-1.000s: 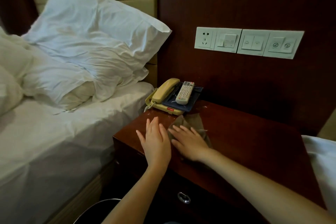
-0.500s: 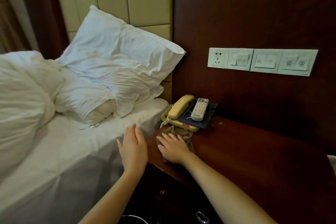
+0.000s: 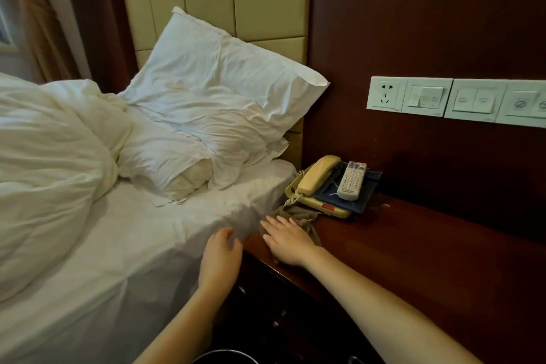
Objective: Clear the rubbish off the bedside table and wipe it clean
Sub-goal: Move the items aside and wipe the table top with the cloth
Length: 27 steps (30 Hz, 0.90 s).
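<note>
1. While the right hand (image 3: 288, 241) is laid flat, fingers spread, a brown cloth (image 3: 298, 214) is pressed beneath it onto the dark tabletop (image 3: 413, 245) — at the corner nearest the bed (image 3: 118, 260).
2. The left hand (image 3: 220, 260) is held loosely cupped beside the tabletop's edge, with nothing grasped.
3. Just behind the cloth, a yellow telephone (image 3: 314, 177) is seen — a white remote (image 3: 351, 180) is laid on a blue tray (image 3: 366, 190) beside its handset.
</note>
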Motion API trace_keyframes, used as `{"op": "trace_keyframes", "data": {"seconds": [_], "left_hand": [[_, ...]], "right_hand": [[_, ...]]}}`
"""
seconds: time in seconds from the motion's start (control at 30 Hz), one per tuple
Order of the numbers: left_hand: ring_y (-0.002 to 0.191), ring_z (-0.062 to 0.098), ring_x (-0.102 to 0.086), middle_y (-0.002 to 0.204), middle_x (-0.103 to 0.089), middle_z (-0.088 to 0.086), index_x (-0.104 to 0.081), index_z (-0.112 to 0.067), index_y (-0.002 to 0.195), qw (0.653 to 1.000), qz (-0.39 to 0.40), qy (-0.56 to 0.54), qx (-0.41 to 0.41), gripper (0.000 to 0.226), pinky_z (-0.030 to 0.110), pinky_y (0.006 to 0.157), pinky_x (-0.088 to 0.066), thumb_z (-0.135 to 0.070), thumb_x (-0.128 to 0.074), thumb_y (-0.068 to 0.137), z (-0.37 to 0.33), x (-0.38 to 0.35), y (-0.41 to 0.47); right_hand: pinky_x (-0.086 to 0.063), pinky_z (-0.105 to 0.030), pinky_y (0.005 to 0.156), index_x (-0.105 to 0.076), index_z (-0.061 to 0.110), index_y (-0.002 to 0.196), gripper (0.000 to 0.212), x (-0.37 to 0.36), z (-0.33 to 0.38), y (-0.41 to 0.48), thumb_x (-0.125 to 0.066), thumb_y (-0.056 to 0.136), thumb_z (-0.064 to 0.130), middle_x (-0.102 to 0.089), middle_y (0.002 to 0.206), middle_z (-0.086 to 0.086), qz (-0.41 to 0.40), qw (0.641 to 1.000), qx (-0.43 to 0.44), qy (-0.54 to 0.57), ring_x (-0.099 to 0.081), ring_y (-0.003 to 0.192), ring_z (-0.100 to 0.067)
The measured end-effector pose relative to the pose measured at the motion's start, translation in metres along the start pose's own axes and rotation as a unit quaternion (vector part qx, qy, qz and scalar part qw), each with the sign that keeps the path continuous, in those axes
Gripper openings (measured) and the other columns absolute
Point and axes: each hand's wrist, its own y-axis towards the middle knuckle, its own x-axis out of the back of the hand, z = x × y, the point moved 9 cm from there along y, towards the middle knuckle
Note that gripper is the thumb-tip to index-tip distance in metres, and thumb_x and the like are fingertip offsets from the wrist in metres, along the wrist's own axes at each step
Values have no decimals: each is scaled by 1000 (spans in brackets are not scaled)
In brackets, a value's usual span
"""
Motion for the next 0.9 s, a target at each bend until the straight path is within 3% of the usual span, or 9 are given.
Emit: {"op": "trace_keyframes", "data": {"seconds": [0.17,0.3,0.37,0.47,0.53,0.63,0.73,0.9], "left_hand": [[113,26,-54,125,-57,11,-54,-8,127,999,-13,34,-24,36,36,95,-41,-15,-47,93,-9,4,4],[111,22,-54,124,-55,5,-53,-13,127,995,-11,73,-68,34,37,94,-45,-21,-43,96,-36,-17,-8],[111,19,-54,123,-56,3,-53,-15,126,987,0,109,-119,32,36,95,-45,-23,-42,97,-60,-37,-20],[122,15,-48,133,-51,-2,-48,-19,133,961,38,184,-203,37,31,105,-37,-28,-40,98,-91,-75,-41],[129,13,-41,137,-47,-4,-44,-22,136,938,73,230,-249,39,31,110,-29,-29,-38,98,-104,-97,-55],[131,13,-39,138,-46,-5,-45,-22,135,916,91,273,-280,38,33,113,-25,-29,-36,98,-106,-105,-64],[130,14,-40,136,-48,-5,-47,-23,133,921,71,276,-265,37,33,112,-25,-29,-36,98,-96,-82,-54],[113,17,-52,117,-58,-1,-58,-19,113,944,14,254,-211,25,31,99,-34,-25,-40,96,-68,-26,-30]], "right_hand": [[-10,-46,118,-26,19,150,50,-9,54,-23,-34,101,28,-24,157,-4,-26,994,104,-2,-19,145,-26],[-15,-43,118,-27,22,149,52,-14,40,-52,-37,99,32,-29,156,-2,-19,991,128,20,-24,143,-22],[-20,-42,119,-32,25,148,52,-6,6,-74,-36,98,40,-33,154,-1,-39,994,96,46,-29,142,-19],[-9,-30,119,-28,27,150,62,13,-73,-117,-25,96,57,-22,159,2,-42,998,-31,21,-18,146,-16],[-7,-32,119,-23,31,151,73,25,-128,-151,-10,88,67,-14,160,6,-30,991,-128,-9,-10,148,-16],[-4,-40,120,-16,34,152,61,31,-176,-175,-15,97,59,-4,162,4,-8,972,-232,-24,-2,149,-21],[1,-46,120,-12,35,153,56,28,-174,-156,-15,100,53,0,162,1,9,965,-261,-31,1,149,-26],[3,-50,119,-11,33,153,55,20,-121,-101,-15,100,50,0,162,1,21,976,-217,-11,2,148,-28]]}}
